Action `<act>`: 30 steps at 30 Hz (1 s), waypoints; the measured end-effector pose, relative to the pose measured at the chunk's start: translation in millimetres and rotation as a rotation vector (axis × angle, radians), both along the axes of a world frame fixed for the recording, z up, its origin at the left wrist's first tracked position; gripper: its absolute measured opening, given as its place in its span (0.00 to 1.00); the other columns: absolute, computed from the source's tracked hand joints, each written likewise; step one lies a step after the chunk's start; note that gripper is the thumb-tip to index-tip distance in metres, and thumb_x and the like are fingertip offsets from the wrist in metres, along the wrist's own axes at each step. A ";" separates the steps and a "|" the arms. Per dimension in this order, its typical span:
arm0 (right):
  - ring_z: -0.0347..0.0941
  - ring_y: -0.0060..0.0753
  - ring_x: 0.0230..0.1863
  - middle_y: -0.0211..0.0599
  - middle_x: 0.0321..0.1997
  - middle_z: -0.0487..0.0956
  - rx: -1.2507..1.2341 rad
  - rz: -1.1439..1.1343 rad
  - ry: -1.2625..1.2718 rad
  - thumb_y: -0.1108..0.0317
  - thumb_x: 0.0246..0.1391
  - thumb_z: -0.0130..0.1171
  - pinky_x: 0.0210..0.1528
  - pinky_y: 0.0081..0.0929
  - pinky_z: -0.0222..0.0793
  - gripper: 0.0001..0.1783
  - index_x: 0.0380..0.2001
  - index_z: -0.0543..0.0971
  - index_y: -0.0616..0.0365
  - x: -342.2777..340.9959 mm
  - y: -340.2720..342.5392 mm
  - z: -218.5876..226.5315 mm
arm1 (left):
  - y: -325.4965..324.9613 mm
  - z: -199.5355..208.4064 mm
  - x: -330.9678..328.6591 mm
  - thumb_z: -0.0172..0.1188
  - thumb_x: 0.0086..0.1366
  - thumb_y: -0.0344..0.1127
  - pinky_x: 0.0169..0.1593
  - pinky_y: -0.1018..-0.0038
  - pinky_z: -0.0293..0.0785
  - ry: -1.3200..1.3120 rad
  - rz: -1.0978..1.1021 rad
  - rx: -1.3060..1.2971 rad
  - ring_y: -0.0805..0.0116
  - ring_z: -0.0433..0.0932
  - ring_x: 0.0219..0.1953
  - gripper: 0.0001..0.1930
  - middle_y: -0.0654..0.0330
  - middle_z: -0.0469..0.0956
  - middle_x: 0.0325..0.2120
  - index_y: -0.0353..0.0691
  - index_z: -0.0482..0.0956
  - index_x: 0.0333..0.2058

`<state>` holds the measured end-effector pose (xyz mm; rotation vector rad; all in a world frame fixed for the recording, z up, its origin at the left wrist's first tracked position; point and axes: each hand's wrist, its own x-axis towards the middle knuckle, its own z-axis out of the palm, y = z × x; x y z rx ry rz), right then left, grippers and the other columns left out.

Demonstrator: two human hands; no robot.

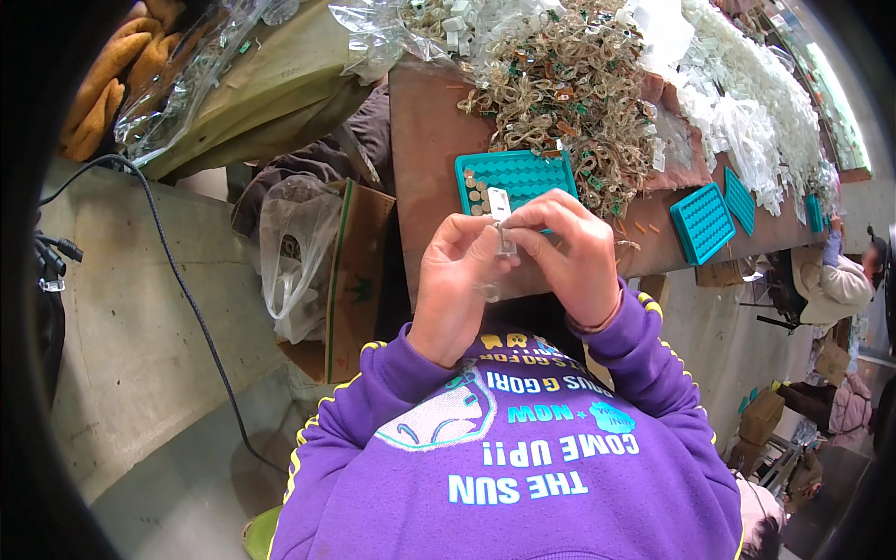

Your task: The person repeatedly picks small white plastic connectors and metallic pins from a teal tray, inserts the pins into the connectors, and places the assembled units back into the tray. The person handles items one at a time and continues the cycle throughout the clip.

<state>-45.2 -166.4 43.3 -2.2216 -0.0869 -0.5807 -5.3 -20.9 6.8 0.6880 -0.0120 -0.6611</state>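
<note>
Near the table's front edge, a small white plastic casing (500, 202) stands roughly upright in my fingers. My left hand (455, 285) is closed around its lower part, with thumb and fingertips pressed together. My right hand (571, 252) pinches at the casing's right side; a small greyish piece shows there, too small to name. A thin pale loop (489, 291) hangs below the left fingers. Just beyond my hands lies a teal ribbed tray (532, 173), with several round coin-like discs (474, 187) along its left side.
A heap of coiled wires with small green and brown boards (560, 93) covers the table's middle. White plastic parts (747, 121) pile up at right, near more teal trays (702, 224). At left stand a cardboard box (359, 271) and a clear bag (299, 252). Another person (831, 285) sits far right.
</note>
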 end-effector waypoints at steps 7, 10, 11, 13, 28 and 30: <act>0.78 0.35 0.35 0.37 0.33 0.80 -0.041 -0.050 -0.193 0.78 0.43 0.63 0.38 0.29 0.72 0.14 0.37 0.82 0.59 -13.4 8.0 -12.4 | -3.2 7.8 -6.5 0.56 0.69 0.34 0.44 0.78 0.74 0.055 -0.015 -0.092 0.75 0.76 0.39 0.07 0.62 0.78 0.38 0.39 0.73 0.42; 0.76 0.28 0.36 0.40 0.36 0.80 0.279 -0.095 -0.108 0.75 0.49 0.63 0.38 0.23 0.71 0.15 0.42 0.81 0.60 -13.2 0.3 -4.7 | -4.4 11.2 -5.9 0.57 0.68 0.35 0.43 0.78 0.74 0.066 -0.113 -0.129 0.74 0.76 0.39 0.09 0.61 0.78 0.38 0.39 0.73 0.43; 0.74 0.24 0.36 0.37 0.36 0.79 0.454 -0.090 0.100 0.71 0.53 0.62 0.37 0.21 0.70 0.14 0.43 0.80 0.61 -14.1 -8.8 1.5 | -4.8 12.3 -5.4 0.57 0.68 0.35 0.44 0.78 0.74 0.069 -0.158 -0.138 0.74 0.76 0.39 0.09 0.61 0.78 0.39 0.38 0.73 0.44; 0.69 0.15 0.33 0.27 0.33 0.77 0.717 0.075 0.463 0.60 0.61 0.57 0.37 0.16 0.68 0.18 0.46 0.77 0.64 -10.6 -27.6 11.7 | -6.1 14.1 -5.2 0.54 0.70 0.35 0.45 0.79 0.74 0.074 -0.260 -0.151 0.77 0.76 0.41 0.10 0.63 0.77 0.39 0.38 0.72 0.45; 0.79 0.40 0.39 0.40 0.40 0.78 -0.365 0.105 -0.310 0.77 0.39 0.65 0.39 0.30 0.78 0.19 0.41 0.79 0.65 -16.2 -24.4 3.3 | -18.4 10.1 -3.4 0.45 0.74 0.41 0.56 0.66 0.71 0.301 -0.354 -0.357 0.68 0.74 0.50 0.13 0.61 0.75 0.46 0.42 0.71 0.49; 0.79 0.40 0.38 0.40 0.40 0.78 -0.409 0.129 -0.327 0.77 0.38 0.65 0.38 0.31 0.79 0.19 0.39 0.79 0.66 -15.5 -27.9 1.9 | -20.0 8.8 -3.5 0.45 0.74 0.41 0.57 0.65 0.70 0.333 -0.377 -0.387 0.68 0.74 0.51 0.13 0.61 0.75 0.46 0.41 0.71 0.49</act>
